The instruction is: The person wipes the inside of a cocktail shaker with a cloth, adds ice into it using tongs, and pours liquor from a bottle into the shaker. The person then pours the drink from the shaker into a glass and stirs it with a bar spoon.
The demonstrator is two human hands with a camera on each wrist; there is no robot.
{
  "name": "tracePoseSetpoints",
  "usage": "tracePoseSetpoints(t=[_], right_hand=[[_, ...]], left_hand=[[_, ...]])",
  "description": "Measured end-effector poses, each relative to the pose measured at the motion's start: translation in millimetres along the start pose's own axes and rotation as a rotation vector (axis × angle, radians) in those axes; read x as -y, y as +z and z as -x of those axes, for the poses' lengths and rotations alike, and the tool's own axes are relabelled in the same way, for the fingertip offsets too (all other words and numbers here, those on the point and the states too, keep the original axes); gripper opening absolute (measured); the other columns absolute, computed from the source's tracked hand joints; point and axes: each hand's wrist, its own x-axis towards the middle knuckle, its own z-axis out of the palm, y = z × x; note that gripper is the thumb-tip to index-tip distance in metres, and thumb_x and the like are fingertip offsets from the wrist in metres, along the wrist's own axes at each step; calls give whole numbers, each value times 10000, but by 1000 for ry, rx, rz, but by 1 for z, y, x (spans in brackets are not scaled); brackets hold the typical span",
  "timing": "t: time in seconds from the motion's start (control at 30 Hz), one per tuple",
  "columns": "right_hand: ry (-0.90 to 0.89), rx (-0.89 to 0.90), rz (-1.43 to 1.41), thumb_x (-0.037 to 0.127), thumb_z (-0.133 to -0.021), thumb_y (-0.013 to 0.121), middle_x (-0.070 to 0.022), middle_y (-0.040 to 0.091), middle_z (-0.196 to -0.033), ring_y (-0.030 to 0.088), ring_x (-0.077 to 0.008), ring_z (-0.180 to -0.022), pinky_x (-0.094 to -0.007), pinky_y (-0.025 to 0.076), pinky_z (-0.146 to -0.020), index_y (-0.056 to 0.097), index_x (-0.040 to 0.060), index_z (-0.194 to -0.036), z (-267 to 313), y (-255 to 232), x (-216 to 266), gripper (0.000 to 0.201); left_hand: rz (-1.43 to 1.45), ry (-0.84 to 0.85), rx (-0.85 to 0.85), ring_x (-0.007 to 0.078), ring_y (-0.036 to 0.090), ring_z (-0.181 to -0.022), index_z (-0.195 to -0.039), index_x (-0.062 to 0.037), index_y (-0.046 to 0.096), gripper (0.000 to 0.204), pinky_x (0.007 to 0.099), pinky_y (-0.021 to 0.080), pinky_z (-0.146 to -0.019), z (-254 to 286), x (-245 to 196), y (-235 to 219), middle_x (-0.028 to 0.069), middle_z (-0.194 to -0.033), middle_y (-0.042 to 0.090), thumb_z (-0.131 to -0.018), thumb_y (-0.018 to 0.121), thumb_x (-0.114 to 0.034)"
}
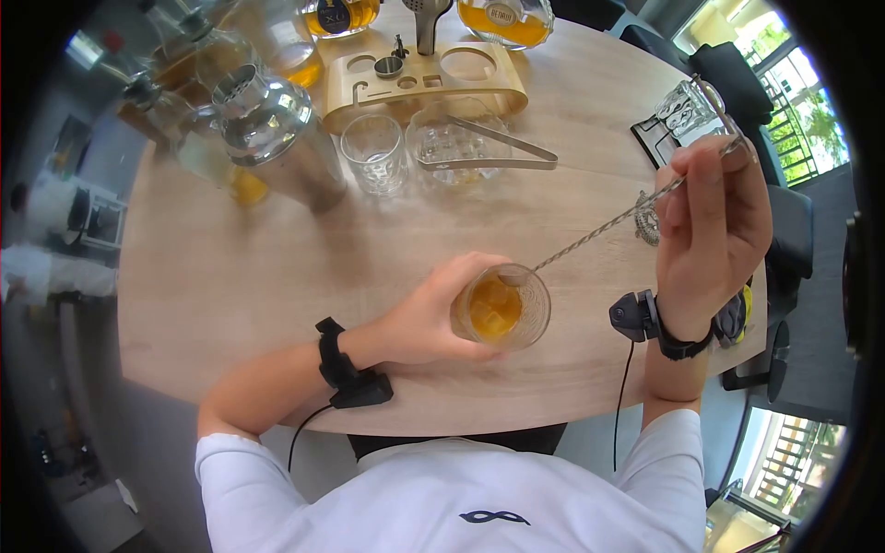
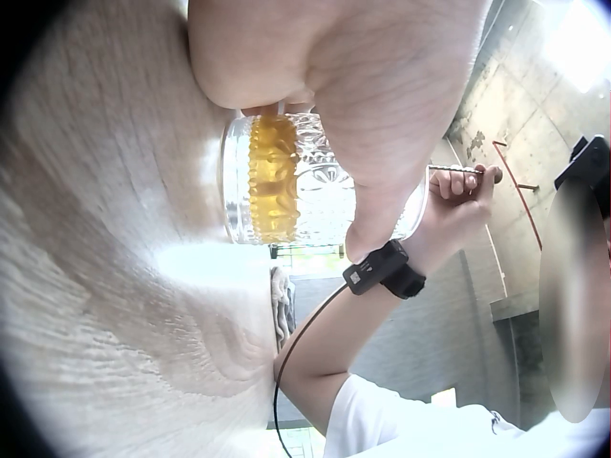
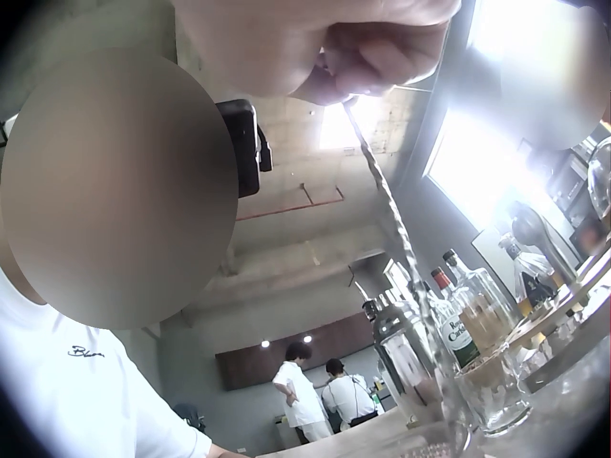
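My left hand [image 1: 429,309] wraps around a patterned tumbler [image 1: 536,318] near the table's front edge, thumb on one side and fingers on the other. Inside is amber liquid [image 1: 495,307] with ice; the left wrist view shows it filling the lower part of the glass, which stands upright at the tabletop. Raised to the right, my right hand [image 1: 714,217] pinches the upper part of a long twisted bar spoon [image 1: 604,228]. Its shaft slants down to the left and reaches the tumbler's rim. The spoon's lower end is hidden in the glass.
Behind the tumbler stand a metal cocktail shaker [image 1: 286,138], an empty glass [image 1: 373,157] and a glass bowl [image 1: 429,138] with tongs [image 1: 507,164] across it. A wooden bar-tool stand [image 1: 424,103] and several bottles [image 1: 507,23] are farther back. A strainer [image 1: 647,221] lies at right.
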Motion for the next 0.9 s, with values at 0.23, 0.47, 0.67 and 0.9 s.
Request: tracePoseSetpoints(t=[0.23,0.47,0.67,0.9], right_hand=[[255,-255,-327,177,-1034,644,19,513,-635,383,-47,-490,-214,292,-473,687,25,-952,-45,-43,-27,179],[265,-511,-208,171,-1078,545,24,455,-619,412,-70,-521,-214,318,-486,593,40,-917,-68,-63,-87,213],[295,-428,83,226,-1101,501,17,530,-703,453,-59,-561,-202,353,-489,593,46,-975,-54,-43,-121,238],[518,-393,-124,208,-1107,462,-4,523,-704,452,-93,-564,-253,374,-509,586,16,-1038,-39,-44,-171,239]], left_hand=[[13,-17,-6,211,525,-1318,-1451,-70,450,843,373,412,-1123,4,-5,0,84,-1396,555,-761,914,-209],[51,-17,-5,218,523,-1320,-1469,-61,436,858,377,414,-1123,4,3,1,98,-1403,553,-775,910,-234],[10,-8,-16,227,520,-1325,-1477,-53,434,872,379,413,-1128,6,2,1,105,-1411,548,-774,912,-244],[11,0,-10,240,515,-1332,-1480,-46,429,883,380,409,-1132,4,-1,0,117,-1421,536,-767,911,-245]])
